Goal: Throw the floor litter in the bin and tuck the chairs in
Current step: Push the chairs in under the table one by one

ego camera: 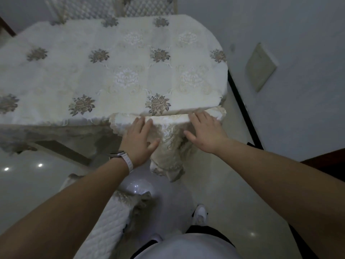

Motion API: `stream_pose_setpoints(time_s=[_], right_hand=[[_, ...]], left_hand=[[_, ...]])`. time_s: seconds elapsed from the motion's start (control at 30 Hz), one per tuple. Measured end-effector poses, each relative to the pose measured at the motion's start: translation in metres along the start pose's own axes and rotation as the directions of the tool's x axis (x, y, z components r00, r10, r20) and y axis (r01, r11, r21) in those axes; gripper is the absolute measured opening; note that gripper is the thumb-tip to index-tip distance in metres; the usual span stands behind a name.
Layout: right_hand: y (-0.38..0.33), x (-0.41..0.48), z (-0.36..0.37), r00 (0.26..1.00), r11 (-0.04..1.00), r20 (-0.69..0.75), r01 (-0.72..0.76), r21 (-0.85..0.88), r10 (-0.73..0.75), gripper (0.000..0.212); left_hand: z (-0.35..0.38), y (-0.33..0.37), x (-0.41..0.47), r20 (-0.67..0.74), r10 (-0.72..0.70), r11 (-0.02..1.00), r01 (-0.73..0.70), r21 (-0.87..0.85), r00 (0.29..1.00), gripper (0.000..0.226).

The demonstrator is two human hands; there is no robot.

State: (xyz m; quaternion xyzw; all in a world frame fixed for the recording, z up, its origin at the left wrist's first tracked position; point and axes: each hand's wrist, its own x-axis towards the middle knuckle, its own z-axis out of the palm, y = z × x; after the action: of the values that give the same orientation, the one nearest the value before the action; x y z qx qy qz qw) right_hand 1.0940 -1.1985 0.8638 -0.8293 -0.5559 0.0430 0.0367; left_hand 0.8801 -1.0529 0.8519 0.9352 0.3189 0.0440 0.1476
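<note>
Together, left hand [139,139] and right hand [205,133] touch the embroidered cream chair [169,144].

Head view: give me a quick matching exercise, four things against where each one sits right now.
1 left hand
2 white quilted seat cushion
3 beige square wall plate
4 white shoe

A on the right-hand wall
B on the glossy floor
C flat on the cream lace-covered chair back
D lower left of view

Pairs: 1-C, 2-D, 3-A, 4-B

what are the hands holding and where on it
Nothing gripped: left hand and right hand rest with fairly straight fingers on the top edge of the cloth-covered chair back.
</note>
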Motion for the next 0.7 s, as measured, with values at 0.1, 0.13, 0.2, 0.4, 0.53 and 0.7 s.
stream_pose_setpoints(time_s=[0.1, 0.13, 0.2, 0.4, 0.53, 0.7], right_hand=[[-0.018, -0.028, -0.009, 1.0, 1.0, 0.023, 0.019, -0.015, -0.019, 0.063], [-0.024, -0.038, -0.013, 1.0, 1.0, 0.024, 0.021, -0.02, -0.02, 0.063], [-0.038, -0.057, -0.018, 1.0, 1.0, 0.023, 0.008, -0.015, -0.008, 0.063], [-0.083, -0.109, -0.021, 0.997, 0.995, -0.036, 0.06, -0.078, -0.063, 0.058], [-0.112, -0.135, -0.023, 0.986, 0.986, -0.075, 0.14, -0.094, -0.147, 0.058], [-0.142, -0.153, -0.039, 0.944, 0.95, -0.113, 0.302, -0.082, -0.31, 0.06]], left_hand=[[-0.005, 0.008, -0.032, -0.03, 0.111, 0.994, -0.111, 0.021, 0.993, 0.074], [-0.007, 0.009, -0.042, -0.04, 0.13, 0.991, -0.129, 0.025, 0.991, 0.072], [-0.011, 0.007, -0.061, -0.055, 0.125, 0.992, -0.125, 0.01, 0.991, 0.069], [-0.025, -0.006, -0.123, -0.122, 0.113, 0.994, -0.112, 0.013, 0.986, 0.059], [-0.033, -0.008, -0.167, -0.163, 0.058, 0.998, -0.055, 0.023, 0.985, 0.057], [-0.043, -0.003, -0.227, -0.246, -0.054, 0.995, 0.073, 0.066, 0.968, 0.056]])
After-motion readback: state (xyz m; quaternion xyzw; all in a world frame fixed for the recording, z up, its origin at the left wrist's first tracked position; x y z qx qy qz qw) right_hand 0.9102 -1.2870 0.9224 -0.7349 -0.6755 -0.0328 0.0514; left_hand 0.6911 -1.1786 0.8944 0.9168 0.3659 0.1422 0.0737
